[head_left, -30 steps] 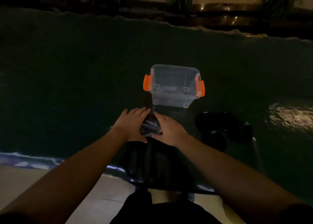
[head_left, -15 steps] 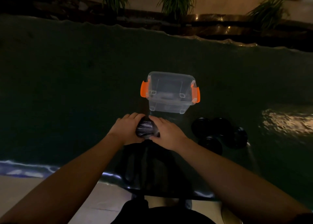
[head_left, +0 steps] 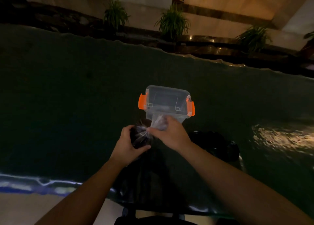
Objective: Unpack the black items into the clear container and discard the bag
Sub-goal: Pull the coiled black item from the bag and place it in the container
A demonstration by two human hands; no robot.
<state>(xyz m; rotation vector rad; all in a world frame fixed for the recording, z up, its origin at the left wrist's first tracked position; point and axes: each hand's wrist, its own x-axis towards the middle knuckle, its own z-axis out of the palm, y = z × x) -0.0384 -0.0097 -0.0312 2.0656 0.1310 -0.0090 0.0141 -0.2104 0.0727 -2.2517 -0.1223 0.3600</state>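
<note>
A clear plastic container [head_left: 167, 100] with orange side latches sits open on the dark table. Just in front of it I hold a clear plastic bag [head_left: 142, 134] with black items bunched in its lower end. My left hand [head_left: 128, 145] grips that dark, filled end. My right hand [head_left: 168, 133] pinches the bag's empty upper part [head_left: 158, 122] and holds it up against the container's near wall. The bag is stretched between the two hands. What the black items are cannot be made out in the dim light.
Several round black lids or discs [head_left: 215, 144] lie on the table to the right of my right hand. A dark cloth covers the table [head_left: 68, 97]. Potted plants [head_left: 172, 23] and a ledge stand beyond the far edge. The table's near edge [head_left: 42, 185] runs below my forearms.
Both hands lifted off the table with the bag. My right hand moved up toward the container, pulling the bag's top out, while my left closed around the filled end.
</note>
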